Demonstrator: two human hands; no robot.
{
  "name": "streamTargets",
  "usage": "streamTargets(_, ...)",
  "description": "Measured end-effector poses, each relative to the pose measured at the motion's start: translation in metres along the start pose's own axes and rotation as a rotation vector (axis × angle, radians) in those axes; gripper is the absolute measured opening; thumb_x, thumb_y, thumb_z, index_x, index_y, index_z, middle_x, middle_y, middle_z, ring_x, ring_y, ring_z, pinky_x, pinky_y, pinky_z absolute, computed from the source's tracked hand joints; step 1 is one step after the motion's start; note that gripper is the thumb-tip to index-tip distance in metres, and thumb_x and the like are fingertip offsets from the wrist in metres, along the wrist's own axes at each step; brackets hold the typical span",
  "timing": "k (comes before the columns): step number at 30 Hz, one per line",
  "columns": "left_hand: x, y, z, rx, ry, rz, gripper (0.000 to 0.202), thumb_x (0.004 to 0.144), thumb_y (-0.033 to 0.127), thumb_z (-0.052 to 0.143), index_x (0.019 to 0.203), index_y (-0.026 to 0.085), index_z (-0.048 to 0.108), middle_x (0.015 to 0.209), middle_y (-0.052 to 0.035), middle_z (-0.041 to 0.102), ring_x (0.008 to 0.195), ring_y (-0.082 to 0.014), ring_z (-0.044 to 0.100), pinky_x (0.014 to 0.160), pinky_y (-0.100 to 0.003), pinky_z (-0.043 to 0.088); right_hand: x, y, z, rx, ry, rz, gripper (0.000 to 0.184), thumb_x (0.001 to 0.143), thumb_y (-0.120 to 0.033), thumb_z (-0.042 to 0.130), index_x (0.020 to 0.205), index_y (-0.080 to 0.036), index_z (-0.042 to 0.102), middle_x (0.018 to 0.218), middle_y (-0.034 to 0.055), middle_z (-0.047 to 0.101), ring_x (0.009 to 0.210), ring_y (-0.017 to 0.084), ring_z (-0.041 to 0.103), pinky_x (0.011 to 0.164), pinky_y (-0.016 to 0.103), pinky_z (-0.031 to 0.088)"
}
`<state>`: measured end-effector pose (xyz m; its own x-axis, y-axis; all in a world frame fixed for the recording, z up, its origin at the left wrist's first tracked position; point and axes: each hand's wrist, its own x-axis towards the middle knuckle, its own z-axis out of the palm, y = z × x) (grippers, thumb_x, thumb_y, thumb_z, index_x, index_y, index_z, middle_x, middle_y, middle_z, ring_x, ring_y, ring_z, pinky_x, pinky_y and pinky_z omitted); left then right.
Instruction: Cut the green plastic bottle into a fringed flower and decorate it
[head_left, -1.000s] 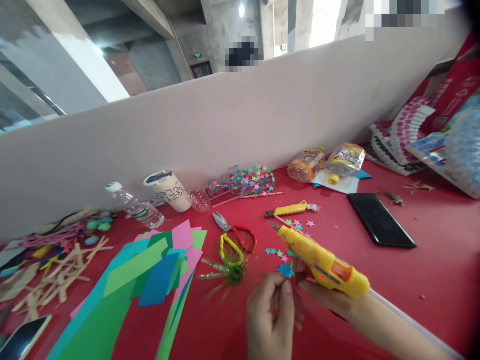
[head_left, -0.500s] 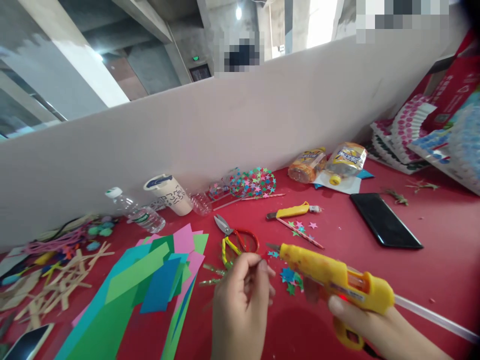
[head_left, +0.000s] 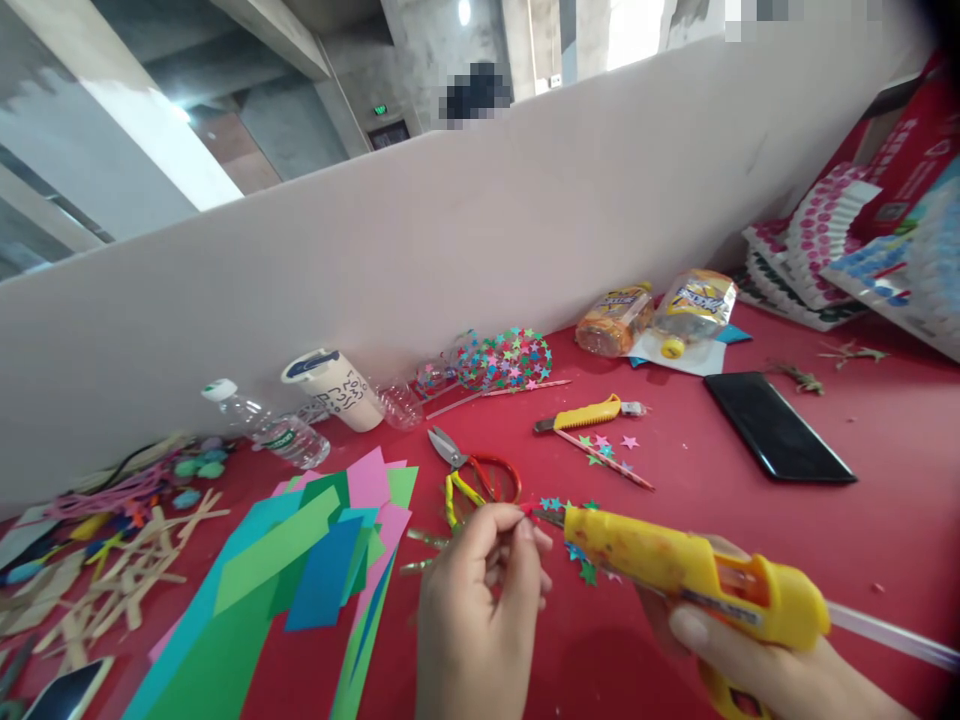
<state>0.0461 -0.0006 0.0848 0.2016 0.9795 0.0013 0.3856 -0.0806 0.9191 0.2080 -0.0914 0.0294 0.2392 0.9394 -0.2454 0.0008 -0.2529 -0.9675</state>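
My left hand (head_left: pixel 484 590) is closed in a pinch on a small red piece (head_left: pixel 528 509), mostly covered by the fingertips; it may be a star. My right hand (head_left: pixel 727 630) grips a yellow hot glue gun (head_left: pixel 675 555), with a clear glue stick (head_left: pixel 892 635) jutting from its back. The metal nozzle (head_left: pixel 551 517) is at the red piece; whether they touch I cannot tell. Beneath the nozzle lie blue and green star sequins (head_left: pixel 587 573). Just beyond my left hand rest scissors (head_left: pixel 480 470) with red and yellow handles.
Coloured paper sheets (head_left: pixel 247 580) and wooden sticks (head_left: pixel 124 575) spread on the left. A yellow utility knife (head_left: pixel 589 414) and a black phone (head_left: pixel 780 425) lie to the right. Along the white partition (head_left: pixel 450 240) are a water bottle (head_left: pixel 277 430), a paper cup (head_left: pixel 337 390) and a star-covered bottle (head_left: pixel 510 358).
The glue gun has shifted slightly, and its nozzle now meets or nearly meets the red piece at my left fingertips. My left hand keeps its pinch; the view has tilted a little.
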Motion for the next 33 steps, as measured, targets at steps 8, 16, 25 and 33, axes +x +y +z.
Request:
streamTargets(8,-0.001,0.003,0.001,-0.033,0.016,-0.028,0.021,0.084,0.034,0.053,0.069,0.019,0.058,0.059,0.0003,0.063,0.046,-0.01,0.056,0.045,-0.017,0.049,0.0,0.007,0.001,0.055,-0.013,0.084,0.053,0.069,-0.066,0.063,0.102,-0.025,0.067,0.068,0.0046,0.058,0.066,0.022,0.059,0.049,0.03,0.049)
streamTargets(16,-0.001,0.003,0.001,-0.041,0.019,-0.04,0.021,0.083,0.034,0.053,0.069,0.019,0.058,0.061,0.001,0.064,0.047,-0.0084,0.056,0.045,-0.015,0.048,0.0,0.007,0.004,0.071,0.021,0.057,0.051,0.068,-0.063,0.066,0.101,-0.025,0.065,0.062,0.0028,0.052,0.072,0.025,0.061,0.044,0.027,0.045)
streamTargets(25,-0.001,0.004,0.002,-0.048,0.022,-0.029,0.019,0.083,0.032,0.053,0.07,0.019,0.058,0.062,0.0005,0.065,0.047,-0.009,0.057,0.045,-0.016,0.048,-0.001,0.001,0.006,0.067,0.043,0.055,0.05,0.067,-0.064,0.067,0.098,-0.025,0.065,0.059,0.0021,0.049,0.078,0.028,0.061,0.044,0.027,0.044)
streamTargets(33,0.003,-0.012,-0.002,0.219,0.039,0.198,0.016,0.087,0.029,0.05,0.079,0.021,0.06,0.07,-0.0027,0.069,0.054,-0.0143,0.063,0.052,-0.023,0.051,0.001,0.009,0.003,0.035,0.04,-0.018,0.036,0.072,-0.056,0.066,0.093,-0.027,0.068,0.063,0.0029,0.055,0.07,0.024,0.06,0.052,0.031,0.049)
